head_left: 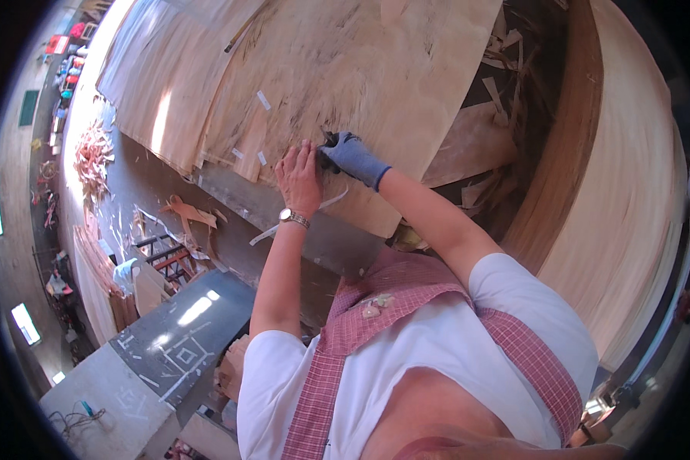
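Observation:
A large, pale wood veneer sheet (360,73) with dark streaks lies before me. My left hand (300,181), bare and with a watch (293,218) at the wrist, rests on it near its front edge, fingers stretched out. Just right of those fingertips, my right hand (358,159) in a blue-grey glove is closed round a small black hand tool (327,150), held against the veneer. The tool's kind is mostly hidden by the glove. Short white tape pieces (264,100) stick to the sheet, and a longer white strip (264,234) lies by my left wrist.
A thin dark-ended stick (241,34) lies on the veneer at the far side. To the right stands a tall curved stack of veneer (613,176), with torn scraps (471,146) beside it. A dark table (199,322) stands at lower left; shavings (92,157) are heaped beyond.

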Demonstrator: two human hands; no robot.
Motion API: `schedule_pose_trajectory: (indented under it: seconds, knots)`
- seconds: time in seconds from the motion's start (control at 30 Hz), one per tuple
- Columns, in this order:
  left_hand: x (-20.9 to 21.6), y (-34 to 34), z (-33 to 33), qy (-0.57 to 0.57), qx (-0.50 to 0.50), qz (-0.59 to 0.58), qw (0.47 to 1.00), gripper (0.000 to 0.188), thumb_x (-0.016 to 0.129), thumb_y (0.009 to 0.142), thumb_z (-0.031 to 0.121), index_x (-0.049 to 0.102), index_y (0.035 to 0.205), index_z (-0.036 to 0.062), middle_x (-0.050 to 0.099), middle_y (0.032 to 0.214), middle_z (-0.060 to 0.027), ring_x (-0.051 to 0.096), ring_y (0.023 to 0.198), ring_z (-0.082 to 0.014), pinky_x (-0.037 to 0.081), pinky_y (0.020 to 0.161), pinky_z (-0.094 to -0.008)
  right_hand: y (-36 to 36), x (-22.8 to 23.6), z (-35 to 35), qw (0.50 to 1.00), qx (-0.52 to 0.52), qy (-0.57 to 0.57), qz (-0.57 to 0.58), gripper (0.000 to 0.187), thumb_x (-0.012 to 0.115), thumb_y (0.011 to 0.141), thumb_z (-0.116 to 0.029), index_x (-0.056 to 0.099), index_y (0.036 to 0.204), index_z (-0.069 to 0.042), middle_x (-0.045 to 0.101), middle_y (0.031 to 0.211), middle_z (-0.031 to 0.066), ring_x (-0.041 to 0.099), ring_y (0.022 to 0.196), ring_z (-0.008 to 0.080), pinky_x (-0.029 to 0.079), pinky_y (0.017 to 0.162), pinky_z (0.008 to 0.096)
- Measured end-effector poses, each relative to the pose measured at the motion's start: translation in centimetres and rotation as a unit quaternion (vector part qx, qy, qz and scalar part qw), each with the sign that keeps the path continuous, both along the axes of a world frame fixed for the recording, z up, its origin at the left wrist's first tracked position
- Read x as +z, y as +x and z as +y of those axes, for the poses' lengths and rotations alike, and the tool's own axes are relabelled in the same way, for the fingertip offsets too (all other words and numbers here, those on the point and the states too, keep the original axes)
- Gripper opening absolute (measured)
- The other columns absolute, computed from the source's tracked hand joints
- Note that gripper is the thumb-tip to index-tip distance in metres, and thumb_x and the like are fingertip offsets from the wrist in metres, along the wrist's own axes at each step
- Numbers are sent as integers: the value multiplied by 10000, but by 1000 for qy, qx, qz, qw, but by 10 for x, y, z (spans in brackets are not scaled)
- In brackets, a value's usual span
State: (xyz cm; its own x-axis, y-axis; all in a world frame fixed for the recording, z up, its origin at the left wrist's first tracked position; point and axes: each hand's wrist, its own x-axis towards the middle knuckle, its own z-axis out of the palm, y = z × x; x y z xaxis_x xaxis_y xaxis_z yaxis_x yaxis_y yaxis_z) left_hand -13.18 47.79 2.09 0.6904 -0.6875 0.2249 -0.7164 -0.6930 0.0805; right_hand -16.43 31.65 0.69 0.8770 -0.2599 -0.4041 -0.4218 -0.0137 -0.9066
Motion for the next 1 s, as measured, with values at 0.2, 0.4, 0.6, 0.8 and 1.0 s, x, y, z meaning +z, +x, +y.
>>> schedule_pose_trajectory:
  seconds: [0.2,0.4,0.6,0.8,1.0]
  knots:
    - [-5,-3,-11,-2,17,10,1000,441,572,861,94,603,1299,142,572,1383,-11,514,1251,-242,334,1044,-426,-11,-5,-55,963,196,-183,-16,258,621,912,-285,659,913,-30,685,714,74,636,605,158,496,566,304]
    - [-7,11,4,-91,52,106,989,421,566,850,76,622,1261,151,601,1333,-46,535,1221,-246,358,1013,-407,9,27,-127,948,304,-84,-28,189,625,912,-242,661,984,-70,690,801,36,597,606,104,470,564,283]
    - [18,-5,9,-181,303,3,936,486,580,822,70,599,1300,153,577,1367,-63,525,1239,-240,354,1008,-401,46,35,-65,933,310,167,70,227,627,936,-241,653,999,-24,685,748,58,587,558,115,444,477,264]
    - [7,-45,-29,16,259,61,964,523,599,822,101,563,1343,143,516,1448,-21,473,1308,-234,318,1050,-457,41,-11,-29,924,379,-6,51,262,602,935,-265,633,992,-11,670,734,123,618,555,214,509,549,359]
    - [-2,-42,-44,61,274,73,957,499,596,828,87,578,1323,145,520,1440,-29,458,1319,-249,318,1065,-449,67,-6,-118,850,469,-213,-113,282,585,922,-291,615,1032,-34,702,861,169,674,668,282,529,611,404]
